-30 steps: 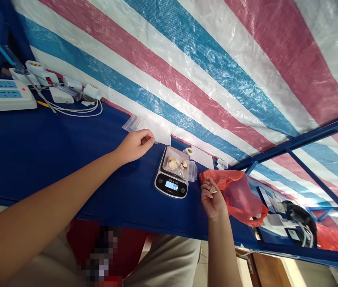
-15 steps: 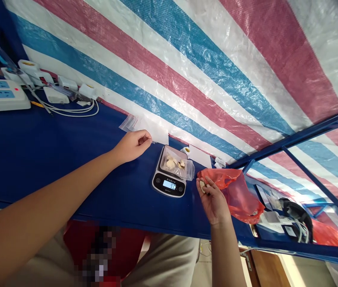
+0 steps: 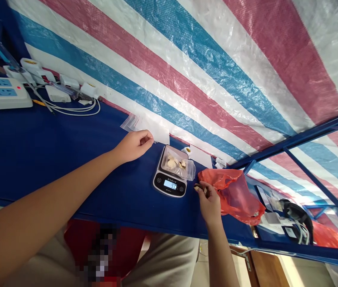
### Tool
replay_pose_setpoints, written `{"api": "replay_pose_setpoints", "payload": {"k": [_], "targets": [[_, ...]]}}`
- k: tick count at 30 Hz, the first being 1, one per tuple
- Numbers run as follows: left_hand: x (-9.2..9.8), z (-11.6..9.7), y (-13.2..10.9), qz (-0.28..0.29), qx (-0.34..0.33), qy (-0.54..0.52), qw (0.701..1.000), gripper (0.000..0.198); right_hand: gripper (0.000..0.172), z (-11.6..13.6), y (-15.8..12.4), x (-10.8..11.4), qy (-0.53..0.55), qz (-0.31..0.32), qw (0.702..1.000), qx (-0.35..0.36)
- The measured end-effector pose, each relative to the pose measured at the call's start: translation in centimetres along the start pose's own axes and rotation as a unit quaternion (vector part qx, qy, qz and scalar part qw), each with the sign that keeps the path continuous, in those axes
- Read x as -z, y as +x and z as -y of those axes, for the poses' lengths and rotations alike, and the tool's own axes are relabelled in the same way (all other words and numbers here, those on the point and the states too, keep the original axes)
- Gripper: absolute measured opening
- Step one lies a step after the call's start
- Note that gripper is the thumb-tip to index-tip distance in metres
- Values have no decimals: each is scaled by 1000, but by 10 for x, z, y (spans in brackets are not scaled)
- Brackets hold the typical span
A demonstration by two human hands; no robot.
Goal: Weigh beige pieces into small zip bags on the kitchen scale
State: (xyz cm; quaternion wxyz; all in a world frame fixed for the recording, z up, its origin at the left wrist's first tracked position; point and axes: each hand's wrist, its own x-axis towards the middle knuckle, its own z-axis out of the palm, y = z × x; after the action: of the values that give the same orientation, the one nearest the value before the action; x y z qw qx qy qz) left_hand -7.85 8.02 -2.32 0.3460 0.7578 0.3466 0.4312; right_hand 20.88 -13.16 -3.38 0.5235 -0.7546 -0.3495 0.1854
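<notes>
A small digital scale [image 3: 170, 182] sits on the blue table [image 3: 52, 151], its display lit. On its platform lies a clear plastic bag [image 3: 178, 164] with several pale pieces inside. My left hand [image 3: 133, 144] rests to the left of the scale, fingers curled, pinching the edge of a clear flat bag [image 3: 153, 131]. My right hand [image 3: 207, 199] is just right of the scale, fingers closed on a small pale piece [image 3: 198, 188]. A red plastic bag [image 3: 234, 191] lies open beside that hand.
A white power strip [image 3: 1, 92] with plugs and white cables [image 3: 76, 107] is at the far left. A striped tarp [image 3: 186, 71] hangs behind the table. A white label roll [image 3: 186, 150] stands behind the scale. A neighbouring table at right holds black gear [image 3: 298, 223].
My right hand has turned over and moved slightly left toward the scale, the pale piece now at its fingertips. The left hand has stayed in place.
</notes>
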Motion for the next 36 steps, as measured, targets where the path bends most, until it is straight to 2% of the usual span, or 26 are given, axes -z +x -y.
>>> {"api": "replay_pose_setpoints", "payload": {"k": [4, 8, 11, 14, 17, 19, 25, 29, 36], "targets": [[-1, 0, 0, 2, -8, 2, 1000, 26, 46, 3, -3, 1, -94, -16, 995, 42], [-1, 2, 0, 8, -9, 7, 1000, 26, 48, 12, -1, 2, -123, -40, 988, 88], [-1, 3, 0, 11, -10, 10, 1000, 26, 43, 28, 8, -1, -139, -39, 982, 122], [-1, 2, 0, 14, -9, 14, 1000, 26, 37, 52, 24, -13, -177, 24, 972, 154], [-1, 2, 0, 11, -7, 16, 1000, 25, 31, 76, 40, -30, -233, 99, 947, 198], [-1, 2, 0, 6, -8, 15, 1000, 25, 32, 85, 46, -40, -265, 127, 930, 220], [0, 4, 2, 12, -14, 13, 1000, 24, 25, 77, 46, -52, -372, 188, 873, 255], [0, 2, 1, 16, -20, 10, 1000, 24, 18, 70, 48, -54, -341, 200, 887, 240], [1, 6, 2, 23, -16, 13, 1000, 24, 41, 72, 57, -38, -221, 226, 933, 174]]}}
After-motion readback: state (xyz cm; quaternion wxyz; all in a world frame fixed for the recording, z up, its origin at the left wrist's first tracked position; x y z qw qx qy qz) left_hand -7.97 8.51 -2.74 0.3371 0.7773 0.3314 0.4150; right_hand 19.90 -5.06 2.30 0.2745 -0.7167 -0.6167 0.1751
